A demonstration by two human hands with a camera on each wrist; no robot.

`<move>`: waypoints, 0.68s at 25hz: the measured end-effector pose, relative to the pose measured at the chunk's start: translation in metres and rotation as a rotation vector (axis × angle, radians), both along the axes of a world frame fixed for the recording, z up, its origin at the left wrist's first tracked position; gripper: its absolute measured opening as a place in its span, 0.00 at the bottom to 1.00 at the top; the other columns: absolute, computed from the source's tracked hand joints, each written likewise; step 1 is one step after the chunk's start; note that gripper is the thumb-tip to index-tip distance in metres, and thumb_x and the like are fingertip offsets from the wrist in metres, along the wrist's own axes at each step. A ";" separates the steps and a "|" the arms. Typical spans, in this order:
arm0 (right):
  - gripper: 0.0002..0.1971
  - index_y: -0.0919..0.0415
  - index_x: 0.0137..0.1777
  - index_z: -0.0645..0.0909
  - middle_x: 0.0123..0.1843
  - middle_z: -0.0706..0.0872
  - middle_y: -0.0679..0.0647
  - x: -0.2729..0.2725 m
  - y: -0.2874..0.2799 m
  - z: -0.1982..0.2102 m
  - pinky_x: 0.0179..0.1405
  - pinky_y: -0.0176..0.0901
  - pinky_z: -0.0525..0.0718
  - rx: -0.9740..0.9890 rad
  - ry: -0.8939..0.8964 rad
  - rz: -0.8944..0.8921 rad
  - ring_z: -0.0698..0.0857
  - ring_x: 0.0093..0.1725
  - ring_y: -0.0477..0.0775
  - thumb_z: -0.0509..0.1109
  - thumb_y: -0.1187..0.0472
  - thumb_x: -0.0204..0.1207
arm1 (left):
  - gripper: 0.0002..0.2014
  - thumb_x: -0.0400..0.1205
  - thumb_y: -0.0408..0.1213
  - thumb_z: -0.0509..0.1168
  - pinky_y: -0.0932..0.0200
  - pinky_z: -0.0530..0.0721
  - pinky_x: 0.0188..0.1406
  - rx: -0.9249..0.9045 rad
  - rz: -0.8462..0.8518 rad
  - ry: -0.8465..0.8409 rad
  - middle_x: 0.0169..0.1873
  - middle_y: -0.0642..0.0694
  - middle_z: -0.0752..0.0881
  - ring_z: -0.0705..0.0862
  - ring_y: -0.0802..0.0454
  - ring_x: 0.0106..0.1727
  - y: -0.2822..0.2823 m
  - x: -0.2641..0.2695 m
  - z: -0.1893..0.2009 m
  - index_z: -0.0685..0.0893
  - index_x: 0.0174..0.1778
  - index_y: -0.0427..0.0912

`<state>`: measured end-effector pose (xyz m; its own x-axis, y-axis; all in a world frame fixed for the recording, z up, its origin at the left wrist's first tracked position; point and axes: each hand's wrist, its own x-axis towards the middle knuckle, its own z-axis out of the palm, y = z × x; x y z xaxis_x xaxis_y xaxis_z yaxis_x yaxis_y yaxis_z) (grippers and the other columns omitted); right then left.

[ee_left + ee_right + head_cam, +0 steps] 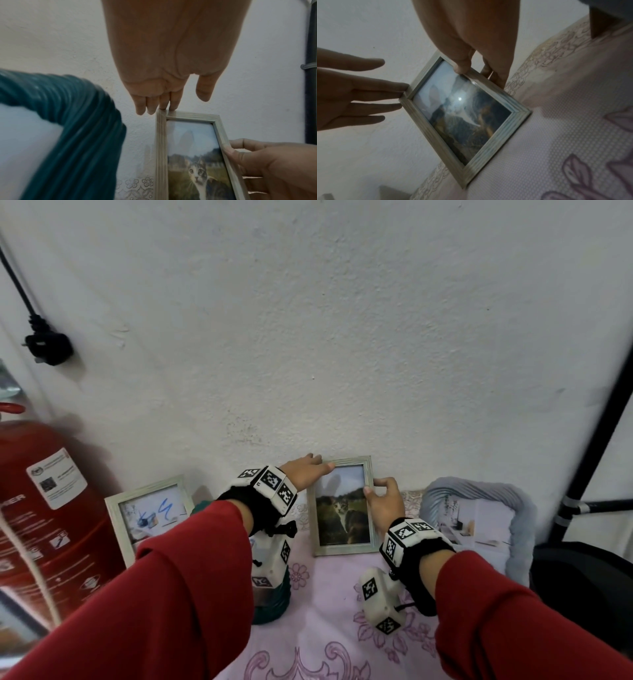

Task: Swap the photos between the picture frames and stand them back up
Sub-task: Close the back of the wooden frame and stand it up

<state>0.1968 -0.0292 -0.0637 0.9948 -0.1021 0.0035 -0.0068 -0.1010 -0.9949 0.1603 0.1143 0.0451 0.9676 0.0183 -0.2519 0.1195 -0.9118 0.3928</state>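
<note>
Two hands are on the pale wooden picture frame with the cat photo (342, 506), which stands upright on the pink floral tablecloth (329, 642) of the counter, close against the white textured wall (342, 320). Left hand (305, 472) is flat, fingers straight, fingertips (173, 106) touching the frame's top left corner, nothing gripped. Right hand (385, 503) pinches the frame's right edge, thumb on the front, fingers curled behind.

Second pale wooden frame with a blue-scribble picture (150, 517) stands well to the left, near the red fire extinguisher (44, 508). Between the two frames is a teal ribbed fabric frame (72, 121), mostly hidden by the left wrist. Grey ribbed fabric frame (479, 515) stands to the right, apart from the right hand.

Judgement: cat frame is being set upright, likely a late step.

Risks:
- Back stand not visible, so I can't tell if it is out; release too early and the frame tips forward or slides on the cloth.
- Left fingertips only touch, no hold; a push at the corner could twist the frame.
- Left wrist rig sits close to the teal frame and could knock it over on withdrawal.
</note>
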 end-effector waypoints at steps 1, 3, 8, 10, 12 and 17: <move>0.13 0.67 0.62 0.74 0.57 0.84 0.69 0.000 -0.002 0.002 0.59 0.51 0.80 -0.017 -0.002 -0.011 0.83 0.58 0.66 0.65 0.65 0.79 | 0.29 0.87 0.52 0.46 0.54 0.46 0.81 -0.004 0.000 -0.004 0.83 0.42 0.49 0.49 0.48 0.84 -0.001 0.000 0.000 0.52 0.82 0.41; 0.14 0.65 0.63 0.75 0.58 0.85 0.68 -0.001 -0.005 0.006 0.60 0.51 0.81 -0.039 0.007 -0.008 0.83 0.58 0.66 0.67 0.65 0.79 | 0.29 0.87 0.51 0.46 0.53 0.46 0.81 -0.006 -0.005 -0.020 0.83 0.41 0.48 0.47 0.45 0.84 -0.002 -0.002 0.002 0.53 0.82 0.41; 0.28 0.59 0.76 0.65 0.68 0.78 0.68 -0.008 -0.007 0.022 0.69 0.60 0.77 -0.042 0.006 0.108 0.79 0.67 0.66 0.69 0.64 0.77 | 0.28 0.88 0.49 0.48 0.53 0.46 0.81 -0.038 -0.011 -0.072 0.83 0.42 0.49 0.46 0.46 0.84 0.001 -0.013 0.010 0.54 0.82 0.41; 0.31 0.58 0.78 0.63 0.73 0.73 0.66 -0.012 -0.009 0.034 0.73 0.57 0.74 -0.109 -0.031 0.118 0.74 0.72 0.63 0.69 0.65 0.77 | 0.28 0.87 0.49 0.48 0.54 0.45 0.81 -0.068 -0.002 -0.102 0.83 0.43 0.49 0.46 0.48 0.84 0.006 -0.021 0.017 0.55 0.82 0.43; 0.32 0.59 0.79 0.61 0.76 0.69 0.65 -0.017 -0.009 0.047 0.76 0.52 0.68 -0.232 -0.123 0.119 0.69 0.76 0.62 0.69 0.67 0.76 | 0.27 0.87 0.49 0.49 0.55 0.45 0.81 -0.094 0.008 -0.132 0.83 0.45 0.51 0.47 0.49 0.84 0.012 -0.030 0.025 0.56 0.82 0.44; 0.29 0.57 0.78 0.65 0.80 0.64 0.58 -0.049 0.005 0.077 0.79 0.45 0.60 -0.602 -0.524 0.198 0.62 0.80 0.56 0.65 0.69 0.77 | 0.23 0.85 0.41 0.59 0.59 0.55 0.77 -0.108 0.050 -0.301 0.80 0.46 0.65 0.59 0.50 0.82 0.033 -0.062 0.041 0.68 0.77 0.44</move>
<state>0.1480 -0.0245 0.0138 0.8482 0.2426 0.4708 0.5174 -0.5692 -0.6389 0.0986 0.1475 0.0865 0.9975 0.0561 0.0427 0.0264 -0.8588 0.5116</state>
